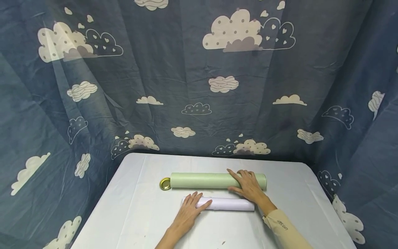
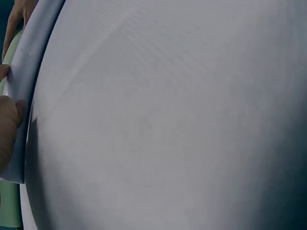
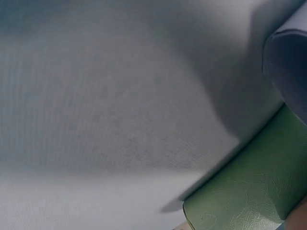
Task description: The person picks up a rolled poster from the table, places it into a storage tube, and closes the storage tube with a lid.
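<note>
A long pale green tube (image 1: 199, 180) lies across the white table. My right hand (image 1: 247, 185) holds it near its right end, thumb on the near side and fingers over the top. Closer to me a rolled white sheet (image 1: 233, 204) lies roughly parallel to the tube. My left hand (image 1: 189, 211) rests on the roll's left end with extended fingers, the thumb along its top. In the right wrist view the roll's hollow end (image 3: 290, 67) shows beside the green tube (image 3: 254, 177). A round gold lid (image 1: 165, 184) lies at the tube's left end.
The white tabletop (image 1: 149, 214) has rounded far corners. Dark blue curtains (image 1: 174, 69) with cloud prints hang behind it and at both sides. A few small dark marks (image 1: 223, 243) show near the front of the table.
</note>
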A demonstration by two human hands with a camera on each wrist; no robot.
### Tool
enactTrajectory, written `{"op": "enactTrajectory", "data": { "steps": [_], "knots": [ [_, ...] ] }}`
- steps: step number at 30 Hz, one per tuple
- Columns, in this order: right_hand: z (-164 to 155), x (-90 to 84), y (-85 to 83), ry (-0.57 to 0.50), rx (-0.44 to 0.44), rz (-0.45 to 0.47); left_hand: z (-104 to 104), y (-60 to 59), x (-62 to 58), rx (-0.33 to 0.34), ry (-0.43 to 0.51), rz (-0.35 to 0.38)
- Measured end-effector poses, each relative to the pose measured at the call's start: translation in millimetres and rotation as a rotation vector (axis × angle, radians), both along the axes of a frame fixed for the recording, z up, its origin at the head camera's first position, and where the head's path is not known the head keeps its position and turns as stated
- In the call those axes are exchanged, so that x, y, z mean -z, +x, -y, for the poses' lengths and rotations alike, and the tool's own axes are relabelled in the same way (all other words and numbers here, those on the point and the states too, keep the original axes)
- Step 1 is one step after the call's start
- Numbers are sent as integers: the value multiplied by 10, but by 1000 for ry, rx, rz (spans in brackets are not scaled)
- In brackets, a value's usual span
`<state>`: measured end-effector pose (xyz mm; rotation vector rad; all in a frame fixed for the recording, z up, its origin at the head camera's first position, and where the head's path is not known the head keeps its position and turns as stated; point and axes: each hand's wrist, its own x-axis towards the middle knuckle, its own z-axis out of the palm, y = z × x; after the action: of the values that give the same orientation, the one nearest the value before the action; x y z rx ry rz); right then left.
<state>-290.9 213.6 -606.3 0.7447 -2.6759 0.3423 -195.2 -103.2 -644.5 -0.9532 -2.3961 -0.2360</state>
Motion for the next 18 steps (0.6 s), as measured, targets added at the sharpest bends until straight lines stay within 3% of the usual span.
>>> {"op": "enactTrajectory", "data": {
  "steps": [8,18],
  "knots": [
    [-9,20,8,33,-7,-7,-17,-34,21,0,47,-62],
    [-190,-20,84,11,-4,-46,174,88,-35,-38,62,19]
  ]
}}
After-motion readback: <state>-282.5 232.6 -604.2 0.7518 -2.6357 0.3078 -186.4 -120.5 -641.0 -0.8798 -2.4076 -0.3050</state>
